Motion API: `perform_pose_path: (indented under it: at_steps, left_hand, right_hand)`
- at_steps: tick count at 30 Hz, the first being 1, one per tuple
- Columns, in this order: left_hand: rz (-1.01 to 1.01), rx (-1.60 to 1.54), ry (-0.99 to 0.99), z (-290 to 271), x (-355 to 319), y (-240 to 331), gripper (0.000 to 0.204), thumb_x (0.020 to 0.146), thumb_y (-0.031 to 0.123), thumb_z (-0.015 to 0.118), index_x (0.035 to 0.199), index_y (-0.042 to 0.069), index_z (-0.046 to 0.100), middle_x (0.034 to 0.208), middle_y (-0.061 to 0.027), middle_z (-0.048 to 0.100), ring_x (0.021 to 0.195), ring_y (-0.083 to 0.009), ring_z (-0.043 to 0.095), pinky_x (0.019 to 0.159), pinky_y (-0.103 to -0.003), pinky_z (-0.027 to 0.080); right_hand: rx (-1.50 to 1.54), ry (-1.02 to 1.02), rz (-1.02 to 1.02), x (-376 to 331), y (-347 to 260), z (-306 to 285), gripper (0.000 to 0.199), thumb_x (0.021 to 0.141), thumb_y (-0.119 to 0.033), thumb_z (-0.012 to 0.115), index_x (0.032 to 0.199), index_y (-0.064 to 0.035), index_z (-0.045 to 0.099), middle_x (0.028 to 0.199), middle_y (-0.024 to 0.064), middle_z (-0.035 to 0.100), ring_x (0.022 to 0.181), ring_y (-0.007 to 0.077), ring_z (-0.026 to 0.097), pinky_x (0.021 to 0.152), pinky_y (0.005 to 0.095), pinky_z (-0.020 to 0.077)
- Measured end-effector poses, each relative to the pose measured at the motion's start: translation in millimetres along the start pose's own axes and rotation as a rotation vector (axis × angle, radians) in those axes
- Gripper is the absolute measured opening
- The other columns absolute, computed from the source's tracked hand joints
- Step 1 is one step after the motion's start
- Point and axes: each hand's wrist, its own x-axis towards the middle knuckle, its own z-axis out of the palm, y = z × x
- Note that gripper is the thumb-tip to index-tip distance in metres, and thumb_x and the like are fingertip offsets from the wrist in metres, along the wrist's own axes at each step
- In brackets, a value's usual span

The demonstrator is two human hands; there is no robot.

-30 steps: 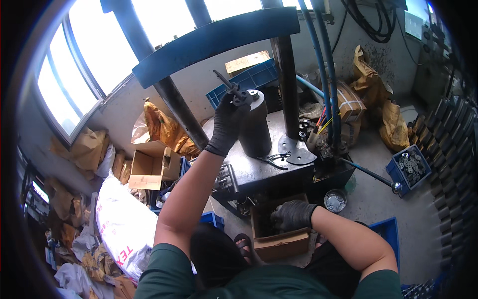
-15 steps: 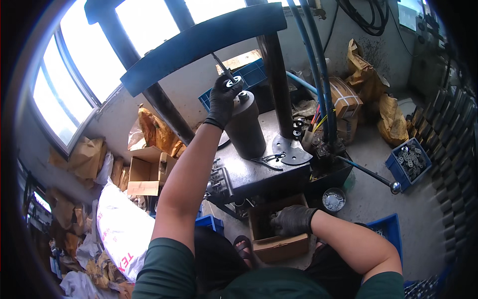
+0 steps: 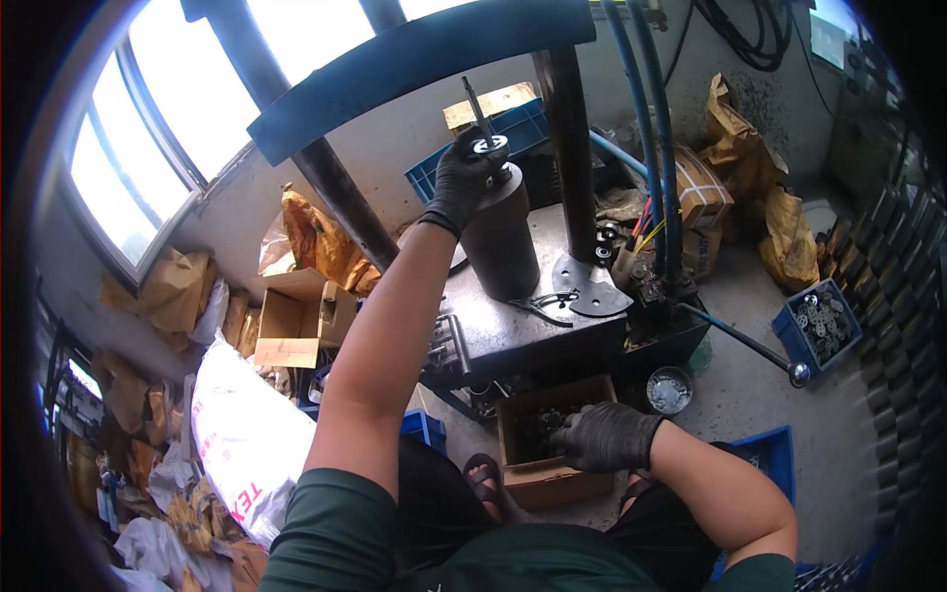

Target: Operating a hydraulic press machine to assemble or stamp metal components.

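Note:
My left hand (image 3: 462, 183), in a dark glove, is closed round a metal shaft (image 3: 476, 107) that has a pale ring (image 3: 490, 145) on it. It holds the shaft upright over the top of a thick grey cylinder (image 3: 501, 247). The cylinder stands on a metal press table (image 3: 473, 335). Lower down, my gloved right hand (image 3: 610, 437) is over the right side of an open cardboard box (image 3: 552, 485). Small dark parts (image 3: 538, 424) lie in that box. The right fingers are curled together, and what they hold, if anything, is hidden.
Pliers (image 3: 543, 308) and a notched metal plate (image 3: 590, 286) lie beside the cylinder. A blue crossbeam (image 3: 424, 74) spans dark posts above. On the right stand a ball-ended lever (image 3: 750, 345), a metal bowl (image 3: 670, 391) and a blue crate of parts (image 3: 819, 321). A white sack (image 3: 247, 434) leans at left.
The shaft and ring in my left hand have shifted right and are more upright above the cylinder. My right hand has drawn back rightward, uncovering parts in the box. The view has shifted slightly.

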Motion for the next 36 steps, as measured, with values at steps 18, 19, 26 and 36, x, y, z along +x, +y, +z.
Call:
perform_pose_path:
  at_steps: [18,19,26,36]
  left_hand:
    - [0.045,0.293,0.057,-4,1,-1,0.055,0.088,0.025,0.085,0.134,0.005,0.064,0.103,-0.0074,0.073,0.089,-0.0143,0.068,0.084,-0.029,0.057]
    - [0.114,0.407,0.082,-5,4,-5,0.055,0.088,0.027,0.085,0.134,0.006,0.065,0.103,-0.0082,0.073,0.09,-0.0149,0.069,0.084,-0.029,0.057]
    - [0.19,0.634,0.117,-10,10,-20,0.056,0.088,0.029,0.083,0.135,0.007,0.064,0.109,-0.0104,0.076,0.093,-0.0164,0.072,0.088,-0.03,0.058]
    - [0.167,0.672,0.097,-8,12,-22,0.064,0.087,0.031,0.083,0.142,0.011,0.059,0.105,-0.0118,0.077,0.089,-0.0166,0.074,0.085,-0.03,0.06]
  right_hand:
    - [-0.121,0.23,0.719,-191,9,-123,0.042,0.087,-0.032,0.07,0.119,-0.0037,0.072,0.112,0.0211,0.072,0.103,0.0378,0.071,0.094,0.0451,0.056]
    - [-0.048,0.2,0.632,-195,14,-113,0.044,0.087,-0.033,0.069,0.119,-0.0034,0.073,0.114,0.0219,0.073,0.104,0.0375,0.071,0.095,0.0446,0.0562]
    - [0.067,0.386,0.685,-203,12,-26,0.022,0.082,-0.023,0.071,0.085,-0.001,0.072,0.083,0.0221,0.07,0.081,0.0405,0.07,0.076,0.0477,0.0563]
    - [-0.056,0.392,0.732,-198,8,-23,0.022,0.082,-0.024,0.068,0.08,-0.0028,0.071,0.08,0.0231,0.068,0.079,0.0426,0.069,0.074,0.0488,0.0565]
